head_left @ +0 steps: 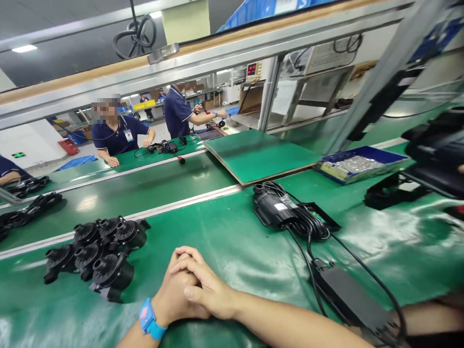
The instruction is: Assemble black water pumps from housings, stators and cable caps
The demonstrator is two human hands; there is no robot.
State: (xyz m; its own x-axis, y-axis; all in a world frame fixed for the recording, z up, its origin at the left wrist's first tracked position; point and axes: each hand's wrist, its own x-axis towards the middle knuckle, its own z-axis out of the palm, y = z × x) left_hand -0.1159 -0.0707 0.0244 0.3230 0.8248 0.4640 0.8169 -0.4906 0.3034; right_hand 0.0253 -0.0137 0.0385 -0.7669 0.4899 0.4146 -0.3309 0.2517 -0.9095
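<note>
My left hand [173, 299] and my right hand [205, 285] rest on the green mat [235, 241] at the near edge, clasped together with the right laid over the left. Their fingers are closed round each other and hold no object. A blue wristband [150, 320] sits on my left wrist. Several black pump housings [96, 256] lie in a cluster just left of my hands. A black pump with a coiled cable [286, 210] lies to the right, its lead running to a black power adapter [344, 292] near my right forearm.
A green conveyor belt [119, 193] runs across beyond the mat. A green board [259, 154] and a blue tray of small metal parts [357, 164] sit at the back right. Black equipment [431, 159] stands at the right edge. Co-workers in dark shirts work across the belt.
</note>
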